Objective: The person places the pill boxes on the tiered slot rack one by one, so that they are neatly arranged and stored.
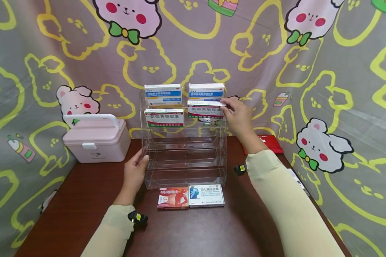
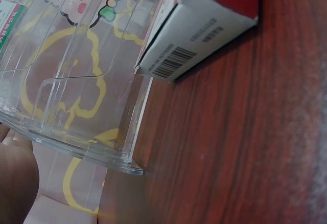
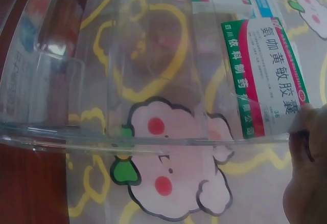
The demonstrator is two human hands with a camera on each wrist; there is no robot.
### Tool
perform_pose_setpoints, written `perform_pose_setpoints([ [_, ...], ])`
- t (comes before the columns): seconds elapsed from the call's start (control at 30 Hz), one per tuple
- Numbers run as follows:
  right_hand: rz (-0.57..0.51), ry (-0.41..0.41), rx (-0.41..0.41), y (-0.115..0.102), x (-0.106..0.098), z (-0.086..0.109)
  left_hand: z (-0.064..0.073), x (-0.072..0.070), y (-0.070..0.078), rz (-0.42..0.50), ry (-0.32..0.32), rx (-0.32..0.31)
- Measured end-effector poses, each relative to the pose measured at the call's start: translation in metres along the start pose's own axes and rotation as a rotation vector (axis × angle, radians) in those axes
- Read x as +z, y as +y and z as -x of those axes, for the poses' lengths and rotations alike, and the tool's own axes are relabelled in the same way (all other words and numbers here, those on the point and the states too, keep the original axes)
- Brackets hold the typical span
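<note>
Your right hand (image 1: 239, 116) has thumb and fingers nearly together, pinching the green-and-red box (image 1: 205, 110) at its right end. That box is upright at the right of the clear rack's (image 1: 186, 165) second tier, just in front of the right blue box (image 1: 206, 92), and rides a little higher than its matching box (image 1: 165, 119) on the left. Over on the other side, your left hand (image 1: 135, 169) touches the rack's left edge, thumb toward the front; whether the fingers clasp it or just lie against it, you can't tell from here. Down on the table (image 1: 193, 232), a red box (image 1: 173, 198) and a white box (image 1: 206, 195) lie side by side before the rack.
</note>
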State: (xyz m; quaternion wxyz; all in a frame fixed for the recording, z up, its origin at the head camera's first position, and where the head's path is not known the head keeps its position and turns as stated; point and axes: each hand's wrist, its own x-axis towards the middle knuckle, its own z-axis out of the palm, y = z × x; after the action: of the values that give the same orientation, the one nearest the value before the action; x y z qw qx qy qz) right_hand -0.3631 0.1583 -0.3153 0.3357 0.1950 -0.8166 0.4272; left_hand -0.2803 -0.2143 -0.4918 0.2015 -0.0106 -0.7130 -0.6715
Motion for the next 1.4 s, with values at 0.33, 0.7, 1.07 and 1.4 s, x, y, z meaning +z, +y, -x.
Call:
perform_pose_setpoints([
  [0.33, 0.219, -0.048, -0.148, -0.004, 0.007, -0.001, -0.001, 0.001, -0.001, 0.002, 0.010, 0.008],
  [0.7, 0.335, -0.135, -0.359, 0.008, 0.008, 0.003, 0.001, 0.002, -0.001, 0.001, -0.003, -0.005],
  [1.07, 0.417, -0.172, -0.431, 0.013, 0.007, 0.009, 0.001, 0.003, -0.004, 0.005, -0.014, -0.001],
  [1.4, 0.282, -0.156, -0.266, 0.003, -0.003, 0.045, 0.001, 0.002, 0.001, -0.017, 0.011, 0.011],
])
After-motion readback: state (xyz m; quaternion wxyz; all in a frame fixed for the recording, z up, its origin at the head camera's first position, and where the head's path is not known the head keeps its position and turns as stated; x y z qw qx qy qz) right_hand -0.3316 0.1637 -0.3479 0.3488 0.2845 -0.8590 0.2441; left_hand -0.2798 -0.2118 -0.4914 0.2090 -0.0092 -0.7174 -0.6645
